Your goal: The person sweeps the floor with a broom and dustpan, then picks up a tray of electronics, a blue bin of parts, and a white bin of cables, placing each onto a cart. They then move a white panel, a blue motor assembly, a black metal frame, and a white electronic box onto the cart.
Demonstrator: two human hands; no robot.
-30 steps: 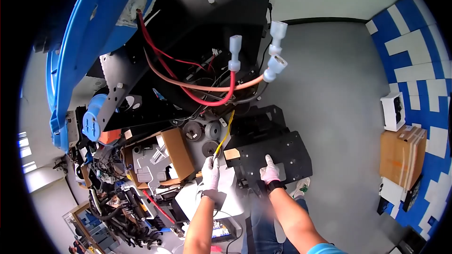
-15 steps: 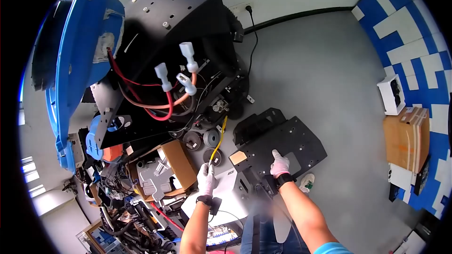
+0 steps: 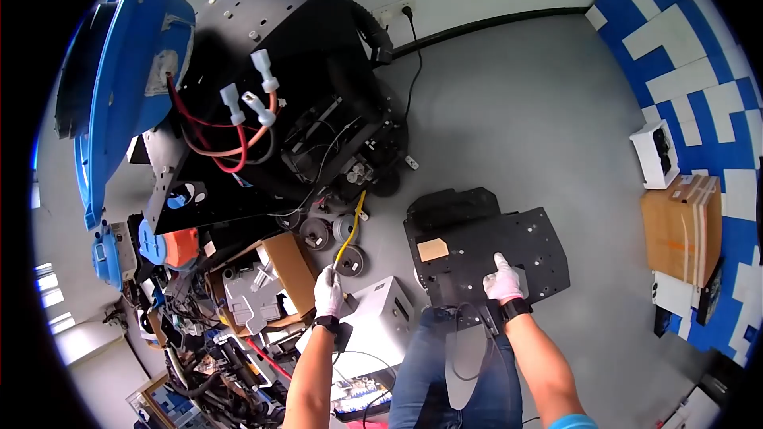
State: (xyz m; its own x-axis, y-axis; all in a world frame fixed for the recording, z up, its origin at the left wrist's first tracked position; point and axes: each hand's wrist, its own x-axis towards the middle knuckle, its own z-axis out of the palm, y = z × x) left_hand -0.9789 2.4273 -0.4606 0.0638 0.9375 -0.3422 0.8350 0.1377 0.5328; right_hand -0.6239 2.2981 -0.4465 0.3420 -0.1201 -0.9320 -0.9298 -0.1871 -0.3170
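My left hand [image 3: 328, 292], in a white glove, is closed around the near end of a thin, slightly curved yellow strip [image 3: 350, 230]; I cannot tell whether it is a cable or a tool. Past it stand round grey wheel-like parts [image 3: 350, 260]. My right hand [image 3: 502, 280], also gloved, grips a black metal plate [image 3: 477, 250] at its cut-out, thumb on top and the other fingers hidden. The plate has small holes, a tan patch [image 3: 433, 250] and a raised black section along its far side.
A large black machine [image 3: 318, 111] with a raised blue cover [image 3: 131, 103] fills the left. Loose wires with white connectors [image 3: 263, 71] hang there. Below are an open cardboard box [image 3: 288, 274], a white case [image 3: 373, 318] and piled parts. A closed box [image 3: 682, 226] stands right.
The black plate and my right hand have shifted right in view, and the plate has turned a little. My left hand, still on the yellow strip, and the machine appear further left.
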